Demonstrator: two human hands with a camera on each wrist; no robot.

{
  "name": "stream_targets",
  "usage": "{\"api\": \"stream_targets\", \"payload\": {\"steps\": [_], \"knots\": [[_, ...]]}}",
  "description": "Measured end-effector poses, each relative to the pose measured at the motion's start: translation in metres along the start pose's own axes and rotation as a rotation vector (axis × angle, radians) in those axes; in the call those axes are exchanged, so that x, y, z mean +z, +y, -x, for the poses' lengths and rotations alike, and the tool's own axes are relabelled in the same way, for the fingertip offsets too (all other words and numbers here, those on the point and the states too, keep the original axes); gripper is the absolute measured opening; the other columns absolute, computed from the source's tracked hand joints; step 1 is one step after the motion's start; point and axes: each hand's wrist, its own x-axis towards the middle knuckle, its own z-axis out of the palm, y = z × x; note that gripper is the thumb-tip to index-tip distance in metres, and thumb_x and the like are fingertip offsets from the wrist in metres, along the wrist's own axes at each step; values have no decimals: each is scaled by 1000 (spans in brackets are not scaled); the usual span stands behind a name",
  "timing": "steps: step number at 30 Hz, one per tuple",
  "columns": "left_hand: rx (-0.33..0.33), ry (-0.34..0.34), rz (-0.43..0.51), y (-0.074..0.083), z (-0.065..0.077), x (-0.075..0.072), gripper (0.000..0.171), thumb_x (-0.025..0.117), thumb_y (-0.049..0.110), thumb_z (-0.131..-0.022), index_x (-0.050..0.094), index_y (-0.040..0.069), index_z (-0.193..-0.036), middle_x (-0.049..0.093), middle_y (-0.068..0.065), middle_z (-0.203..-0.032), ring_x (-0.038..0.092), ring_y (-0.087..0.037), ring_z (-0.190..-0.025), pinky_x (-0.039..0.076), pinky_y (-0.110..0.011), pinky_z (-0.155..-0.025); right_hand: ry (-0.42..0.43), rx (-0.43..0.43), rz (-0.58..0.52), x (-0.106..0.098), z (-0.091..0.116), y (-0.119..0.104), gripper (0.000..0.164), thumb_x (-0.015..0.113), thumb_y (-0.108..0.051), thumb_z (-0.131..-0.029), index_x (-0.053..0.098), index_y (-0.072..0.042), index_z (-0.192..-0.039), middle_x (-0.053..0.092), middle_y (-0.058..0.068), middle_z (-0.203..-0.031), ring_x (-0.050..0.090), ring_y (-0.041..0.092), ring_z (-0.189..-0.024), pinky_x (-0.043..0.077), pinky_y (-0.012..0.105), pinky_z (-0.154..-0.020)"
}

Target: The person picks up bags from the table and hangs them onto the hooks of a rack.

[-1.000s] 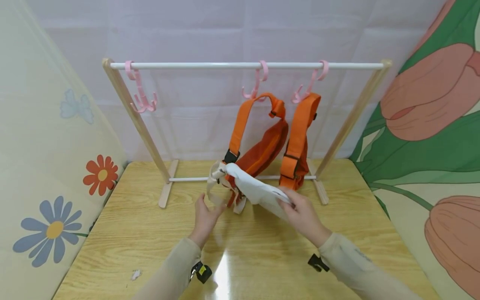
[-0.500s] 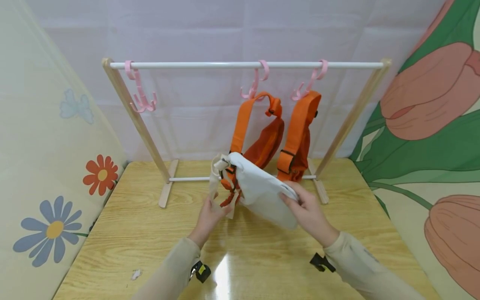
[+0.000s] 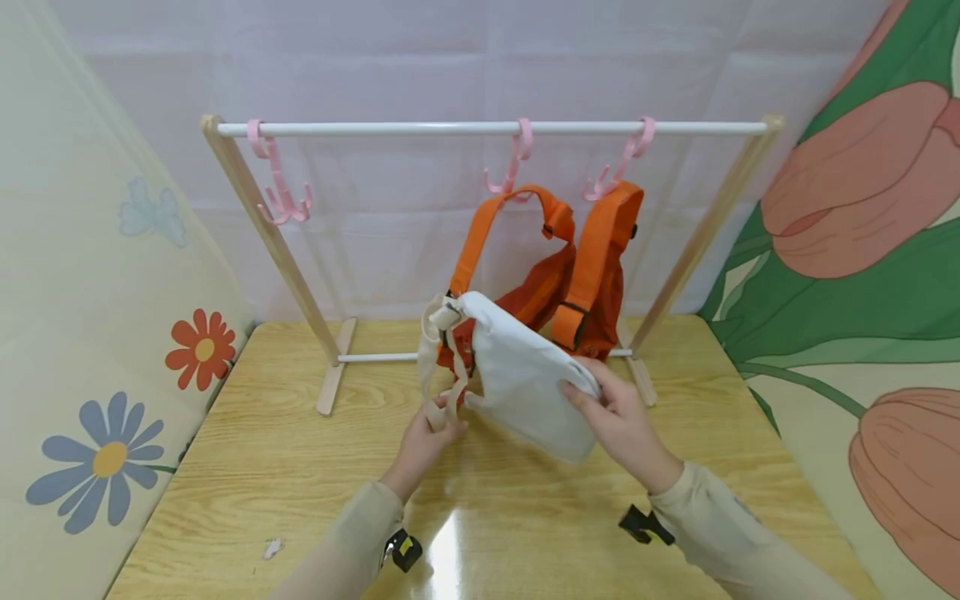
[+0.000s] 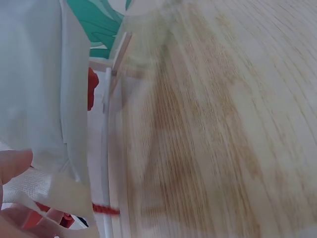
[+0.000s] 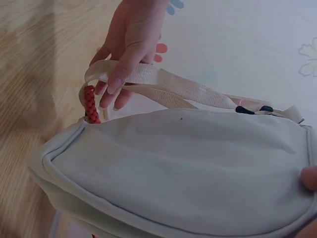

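Observation:
A white pouch bag [image 3: 525,379] with a beige webbing strap [image 5: 198,89] is held in front of the rack. My right hand [image 3: 622,421] grips its right end, thumb on the near face. On the other side my left hand [image 3: 426,442] pinches the strap between thumb and fingers, as the right wrist view shows. A red braided pull [image 5: 91,104] hangs at the bag's edge near the left fingers. Behind the white bag, an orange bag [image 3: 543,279] hangs from the middle pink hook [image 3: 512,167], partly hidden. Another orange bag [image 3: 600,267] hangs from the right pink hook [image 3: 615,171].
A rack with a white top rod [image 3: 390,129] and wooden legs stands at the table's back. Its left pink hook [image 3: 283,200] holds nothing. A small white scrap [image 3: 272,547] lies on the wooden table [image 3: 247,467]. Patterned cloths line both sides.
The white bag has risen slightly and turned, so more of its face shows. The left hand has gathered the strap into its fingers. The orange bags sway a little.

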Motion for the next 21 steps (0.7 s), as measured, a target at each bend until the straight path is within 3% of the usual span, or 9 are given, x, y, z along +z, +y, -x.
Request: {"api": "stream_targets", "payload": {"steps": [6, 8, 14, 17, 21], "knots": [[3, 16, 2, -1, 2, -3, 28, 64, 6, -92, 61, -11, -115, 65, -22, -115, 56, -15, -96, 48, -32, -86, 6, 52, -27, -3, -1, -1, 27, 60, 16, -90, 64, 11, -116, 67, -16, -108, 63, 0, -95, 51, 16, -79], [12, 48, 5, -1, 2, -4, 26, 61, 5, -92, 61, -11, -113, 66, -22, -111, 53, -12, -90, 45, -29, -81, 18, 64, -39, -4, -1, -2, 26, 59, 16, -90, 63, 12, -116, 64, -23, -107, 63, -1, -93, 51, 15, -78], [23, 199, 61, 4, 2, -16, 21, 50, 3, -95, 59, -11, -107, 65, -24, -114, 55, -8, -94, 44, -26, -82, 51, 86, -46, -7, 1, 3, 29, 59, 16, -89, 63, 13, -118, 64, -24, -106, 62, -2, -91, 51, 14, -75], [29, 263, 107, 8, 1, -25, 19, 44, 3, -97, 58, -7, -107, 62, -14, -114, 55, -7, -97, 43, -27, -87, 48, 119, -27, -10, 4, 8, 29, 60, 14, -90, 63, 12, -120, 65, -23, -106, 63, -2, -89, 52, 16, -73], [54, 307, 99, 15, 1, -36, 27, 39, 7, -101, 59, -8, -113, 61, -2, -96, 52, -5, -93, 40, -33, -90, 44, 194, -4, -11, 8, 14, 28, 61, 9, -93, 64, 11, -120, 70, 0, -108, 62, -2, -88, 52, 18, -72]]}}
